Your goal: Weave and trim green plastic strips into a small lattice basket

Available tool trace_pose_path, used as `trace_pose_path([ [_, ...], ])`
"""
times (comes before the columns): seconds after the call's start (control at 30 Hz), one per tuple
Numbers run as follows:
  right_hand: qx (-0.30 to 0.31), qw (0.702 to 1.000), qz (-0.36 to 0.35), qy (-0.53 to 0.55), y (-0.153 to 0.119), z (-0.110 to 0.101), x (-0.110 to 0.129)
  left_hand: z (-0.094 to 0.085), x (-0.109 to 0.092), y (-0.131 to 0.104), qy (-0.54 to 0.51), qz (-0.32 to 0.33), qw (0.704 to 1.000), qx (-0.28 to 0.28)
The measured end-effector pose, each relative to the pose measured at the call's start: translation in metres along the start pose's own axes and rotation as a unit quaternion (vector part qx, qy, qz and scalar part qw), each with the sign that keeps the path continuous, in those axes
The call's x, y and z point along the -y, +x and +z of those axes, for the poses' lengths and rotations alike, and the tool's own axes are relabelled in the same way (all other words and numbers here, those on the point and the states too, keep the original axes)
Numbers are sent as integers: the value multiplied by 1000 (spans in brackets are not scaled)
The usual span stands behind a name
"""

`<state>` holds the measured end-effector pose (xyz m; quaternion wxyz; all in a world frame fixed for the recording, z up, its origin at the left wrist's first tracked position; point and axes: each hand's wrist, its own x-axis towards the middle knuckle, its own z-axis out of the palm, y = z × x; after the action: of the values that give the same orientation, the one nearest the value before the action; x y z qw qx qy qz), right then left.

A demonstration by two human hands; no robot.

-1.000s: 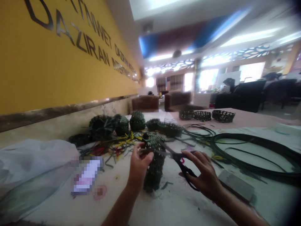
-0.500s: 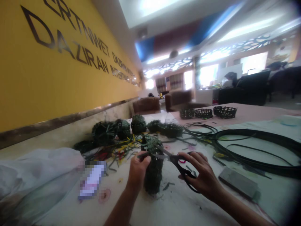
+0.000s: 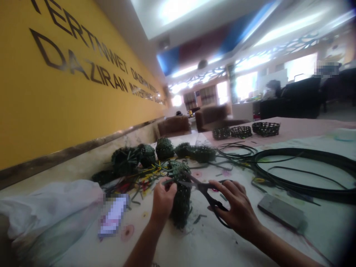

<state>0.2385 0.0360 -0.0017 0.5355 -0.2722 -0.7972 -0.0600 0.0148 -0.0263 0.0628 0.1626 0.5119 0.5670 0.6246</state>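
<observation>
A dark green woven piece (image 3: pixel 180 209), tall and narrow, lies on the table in front of me. At its left side my left hand (image 3: pixel 164 194) is closed, pinching a dark green strip (image 3: pixel 167 181) between thumb and fingers. A pair of black-handled scissors (image 3: pixel 207 190) is in my right hand (image 3: pixel 236 205), with fingers through the handle loops. The scissor blades are parted and point left, over the upper part of the woven piece, near the strip. Whether the blades touch the strip I cannot tell.
Several green woven pieces (image 3: pixel 164 148) stand behind, beside yellow and red strip scraps (image 3: pixel 148 173). Open-weave baskets (image 3: pixel 265 129) sit at the far right. A coil of dark strip (image 3: pixel 306 152) and a grey block (image 3: pixel 282 211) lie to the right. White plastic sheeting (image 3: pixel 55 202) is at left.
Both hands keep their holds and have barely moved. The scissors sit slightly further left, with blades still parted. The whole view has shifted a little.
</observation>
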Motion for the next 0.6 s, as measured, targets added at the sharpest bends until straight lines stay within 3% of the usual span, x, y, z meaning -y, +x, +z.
trace_pose_path([
  [0.17,11,1000,-7,-5,1,4,-5,2,0,0,-36,-16,999,4],
  [0.4,22,992,35,-123,-2,7,-4,14,3,-2,-48,-51,997,27],
  [0.6,-12,996,72,-43,-11,21,-15,25,10,-1,-76,-93,992,29],
])
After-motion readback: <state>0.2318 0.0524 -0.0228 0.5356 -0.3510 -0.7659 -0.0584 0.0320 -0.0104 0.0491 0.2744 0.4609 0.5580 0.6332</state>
